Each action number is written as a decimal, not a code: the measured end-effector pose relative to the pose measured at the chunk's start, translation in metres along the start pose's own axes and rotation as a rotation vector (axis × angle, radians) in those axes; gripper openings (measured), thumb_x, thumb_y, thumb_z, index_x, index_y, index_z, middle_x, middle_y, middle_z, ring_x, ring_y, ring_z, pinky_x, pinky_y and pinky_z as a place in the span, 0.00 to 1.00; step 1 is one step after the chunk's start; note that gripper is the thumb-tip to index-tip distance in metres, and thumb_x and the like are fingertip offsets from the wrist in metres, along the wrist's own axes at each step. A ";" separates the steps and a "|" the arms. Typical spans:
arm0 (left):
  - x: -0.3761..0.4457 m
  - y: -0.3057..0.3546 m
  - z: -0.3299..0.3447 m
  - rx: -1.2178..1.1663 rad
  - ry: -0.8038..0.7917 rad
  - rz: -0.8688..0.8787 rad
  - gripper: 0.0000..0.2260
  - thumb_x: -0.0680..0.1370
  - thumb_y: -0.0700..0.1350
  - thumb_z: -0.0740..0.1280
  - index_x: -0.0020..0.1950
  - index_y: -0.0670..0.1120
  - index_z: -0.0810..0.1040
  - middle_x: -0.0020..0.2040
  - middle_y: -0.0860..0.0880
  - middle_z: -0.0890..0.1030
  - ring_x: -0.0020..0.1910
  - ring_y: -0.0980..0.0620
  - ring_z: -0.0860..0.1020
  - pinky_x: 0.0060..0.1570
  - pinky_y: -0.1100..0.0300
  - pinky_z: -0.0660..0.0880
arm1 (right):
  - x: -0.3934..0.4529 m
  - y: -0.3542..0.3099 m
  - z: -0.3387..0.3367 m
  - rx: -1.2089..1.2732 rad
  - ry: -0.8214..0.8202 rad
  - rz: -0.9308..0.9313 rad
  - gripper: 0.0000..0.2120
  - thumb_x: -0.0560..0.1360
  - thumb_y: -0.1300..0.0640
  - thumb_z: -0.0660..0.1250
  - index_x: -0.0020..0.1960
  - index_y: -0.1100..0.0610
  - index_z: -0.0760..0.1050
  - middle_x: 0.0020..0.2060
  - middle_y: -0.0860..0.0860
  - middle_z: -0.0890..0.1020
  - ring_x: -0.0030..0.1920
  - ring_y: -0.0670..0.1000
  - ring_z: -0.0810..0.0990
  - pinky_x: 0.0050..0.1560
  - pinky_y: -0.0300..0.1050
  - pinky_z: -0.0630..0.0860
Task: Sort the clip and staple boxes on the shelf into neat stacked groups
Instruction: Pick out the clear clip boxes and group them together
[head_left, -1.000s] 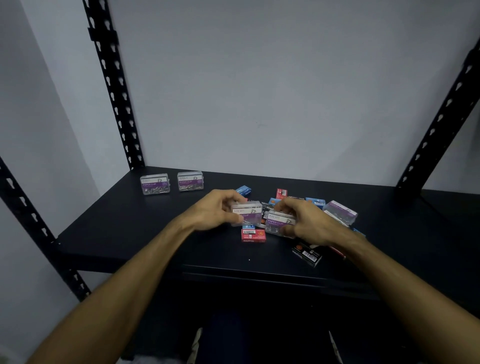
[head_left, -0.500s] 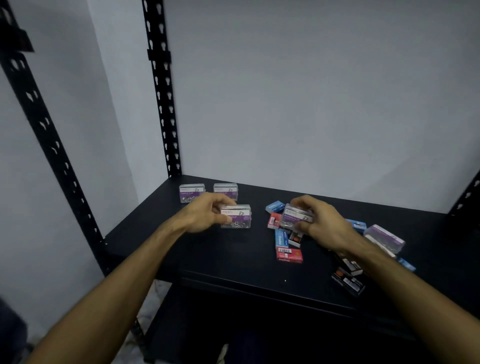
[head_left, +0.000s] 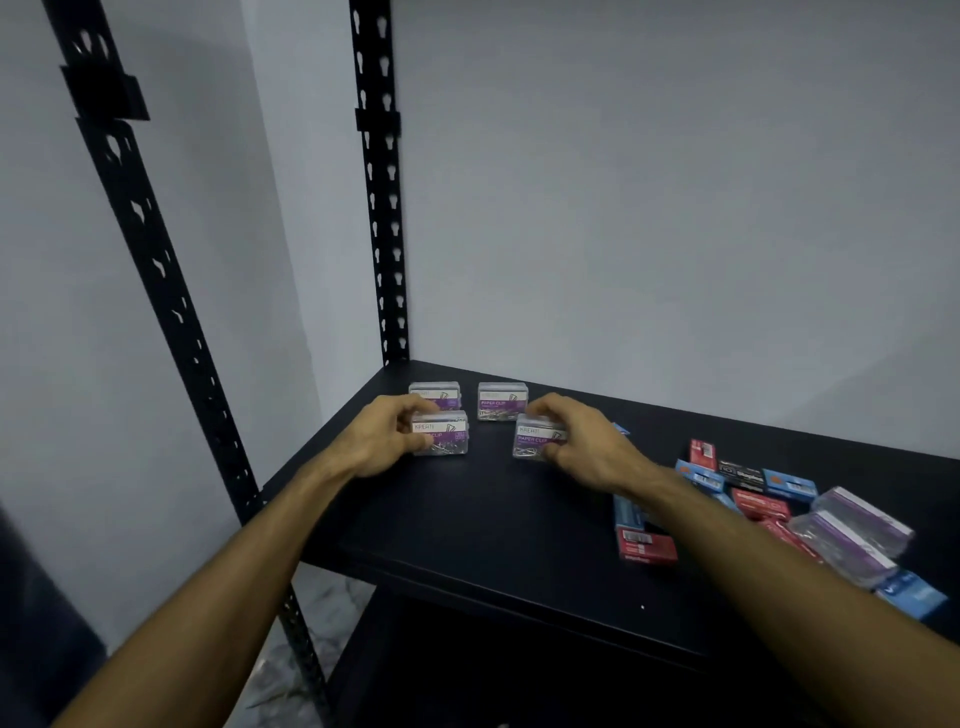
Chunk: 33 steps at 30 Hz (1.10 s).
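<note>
**Clip boxes brought to the far left corner of the shelf**

Risk lay chiefly in the placing. Two clear paper clip boxes were being brought toward two others already set side by side at the far left of the black shelf (head_left: 467, 530). If either was released off-square, or pushed into the box behind it, the row could be knocked askew and the group would no longer be neat. The smooth plastic lids could also be judged slippery, so a box stacked off-centre might slide.

The left hand (head_left: 382, 441) was curled around the left-held clip box (head_left: 441, 439), thumb at the near side and fingers over the top. The right hand (head_left: 582, 441) gripped the right-held clip box (head_left: 535, 442) in the same way. Whether either box was touching the shelf could not be told. Just beyond them stood the far-left clip box (head_left: 435, 391), partly hidden, and the far-right clip box (head_left: 503, 401).

Each box was seen as a small transparent case with a white and purple label reading "PAPER CLIP", silver clips showing through. At the right, well apart, the unsorted pile (head_left: 769, 509) of red, blue and black staple boxes and further clear clip boxes was left jumbled.
</note>
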<state>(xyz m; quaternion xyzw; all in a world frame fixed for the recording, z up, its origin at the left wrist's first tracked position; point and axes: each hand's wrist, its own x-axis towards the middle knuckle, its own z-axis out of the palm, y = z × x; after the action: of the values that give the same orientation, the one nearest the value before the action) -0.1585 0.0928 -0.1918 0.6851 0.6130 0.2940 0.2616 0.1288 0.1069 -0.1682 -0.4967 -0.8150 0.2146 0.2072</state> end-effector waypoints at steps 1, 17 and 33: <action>0.001 -0.004 -0.001 0.001 0.007 -0.005 0.17 0.75 0.42 0.73 0.61 0.54 0.78 0.52 0.52 0.83 0.49 0.52 0.82 0.55 0.52 0.79 | 0.005 -0.001 0.005 -0.001 -0.012 -0.007 0.22 0.72 0.63 0.69 0.62 0.47 0.72 0.57 0.46 0.78 0.56 0.48 0.77 0.60 0.51 0.76; 0.007 -0.010 -0.002 0.009 0.022 -0.017 0.21 0.76 0.42 0.72 0.68 0.50 0.74 0.57 0.53 0.81 0.54 0.56 0.80 0.61 0.55 0.76 | 0.042 -0.011 0.031 -0.052 -0.036 -0.034 0.24 0.76 0.63 0.68 0.71 0.50 0.70 0.68 0.51 0.70 0.67 0.50 0.69 0.69 0.44 0.68; 0.004 -0.010 0.001 -0.027 0.104 -0.025 0.23 0.73 0.44 0.75 0.67 0.53 0.75 0.56 0.54 0.81 0.50 0.58 0.81 0.55 0.61 0.78 | 0.040 -0.006 0.038 -0.021 0.038 -0.061 0.32 0.76 0.60 0.70 0.76 0.52 0.63 0.68 0.51 0.69 0.68 0.50 0.69 0.71 0.47 0.67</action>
<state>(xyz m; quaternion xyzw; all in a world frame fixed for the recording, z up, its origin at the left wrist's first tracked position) -0.1643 0.0975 -0.1995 0.6575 0.6304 0.3341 0.2420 0.0869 0.1350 -0.1911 -0.4776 -0.8280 0.1900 0.2241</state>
